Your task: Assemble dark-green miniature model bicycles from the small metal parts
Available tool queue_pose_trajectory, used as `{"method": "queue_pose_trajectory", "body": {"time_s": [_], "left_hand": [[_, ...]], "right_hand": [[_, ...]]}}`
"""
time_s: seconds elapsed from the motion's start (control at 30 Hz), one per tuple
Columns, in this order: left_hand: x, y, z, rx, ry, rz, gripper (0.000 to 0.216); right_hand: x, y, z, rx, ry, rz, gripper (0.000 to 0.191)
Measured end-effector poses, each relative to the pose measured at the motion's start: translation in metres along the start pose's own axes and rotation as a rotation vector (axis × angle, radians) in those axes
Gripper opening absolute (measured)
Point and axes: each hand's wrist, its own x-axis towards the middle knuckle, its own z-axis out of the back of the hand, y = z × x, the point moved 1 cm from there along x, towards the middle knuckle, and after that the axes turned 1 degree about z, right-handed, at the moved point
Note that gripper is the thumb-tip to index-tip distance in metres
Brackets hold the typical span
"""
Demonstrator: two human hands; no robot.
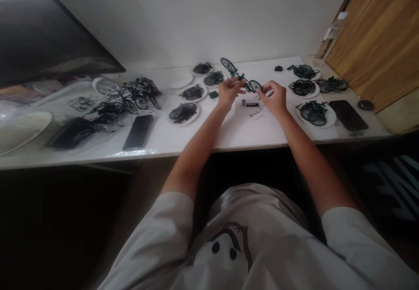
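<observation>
A small dark green model bicycle (228, 65) is held up over the white table, between both hands. My left hand (230, 90) is closed on the middle of its frame. My right hand (274, 98) pinches it by the wheel (255, 85) at the right end. The other wheel points up and away to the left. Below the hands lie a short black piece (252, 105) and several thin metal pieces (255, 115). A small green block (214, 94) sits beside my left hand. The fingertips' exact contact on the frame is partly hidden.
White plates (196, 117) with dark bicycle parts stand on both sides. At the left are assembled model bicycles (140, 93), a phone (139, 132) and a bowl (49, 119). To the right lie another phone (348, 115) and a round black object (365, 105); a bottle (332, 34) stands behind.
</observation>
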Motion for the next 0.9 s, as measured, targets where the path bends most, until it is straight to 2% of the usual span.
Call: {"method": "queue_pose_trajectory", "body": {"time_s": [0.3, 0.5, 0.7, 0.9], "left_hand": [[-0.005, 0.0, -0.006, -0.039, 0.037, 0.005, 0.044], [-0.009, -0.007, -0.009, -0.177, 0.027, 0.041, 0.037], [-0.014, -0.015, -0.01, -0.284, 0.032, 0.041, 0.039], [-0.015, -0.018, -0.011, -0.324, 0.015, 0.054, 0.035]], "right_hand": [[0.0, -0.005, -0.001, -0.069, -0.002, 0.067, 0.037], [0.002, -0.013, -0.004, -0.111, -0.012, 0.131, 0.044], [0.005, -0.026, -0.008, -0.192, -0.015, 0.211, 0.035], [0.005, -0.027, -0.007, -0.233, -0.029, 0.231, 0.032]]}}
